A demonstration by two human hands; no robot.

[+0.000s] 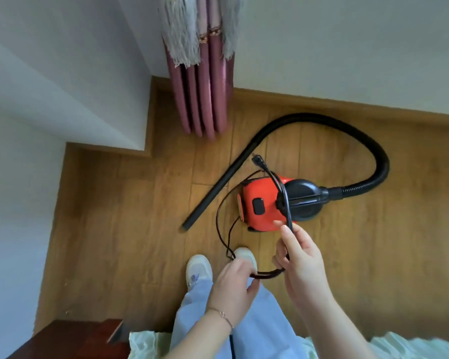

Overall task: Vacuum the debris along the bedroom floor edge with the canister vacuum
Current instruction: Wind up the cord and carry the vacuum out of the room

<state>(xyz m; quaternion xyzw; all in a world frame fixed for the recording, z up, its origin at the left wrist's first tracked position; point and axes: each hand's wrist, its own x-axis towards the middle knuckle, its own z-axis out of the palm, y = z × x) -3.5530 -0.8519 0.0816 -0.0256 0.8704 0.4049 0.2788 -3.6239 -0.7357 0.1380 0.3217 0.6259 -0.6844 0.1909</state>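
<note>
1. Canister vacuum (265, 203), red and black, sits on the wooden floor (114, 216) just ahead of the person's feet. Its hose (347, 125) loops toward the skirting board (347, 102) and back to the wand (218, 187), which lies diagonally on the boards with no hand on it.
2. The right hand (302, 263) pinches the power cord (287, 208) between thumb and fingers (290, 238). From the pinch, the cord's long axis runs up and away from the person, across the canister, ending in the plug (258, 160).
3. The left hand (232, 283) grips a slack loop of the same cord lower down, curled round it.
4. The right hand is nearer the plug. Plugging in appears to come next, though no socket is in view.
</note>
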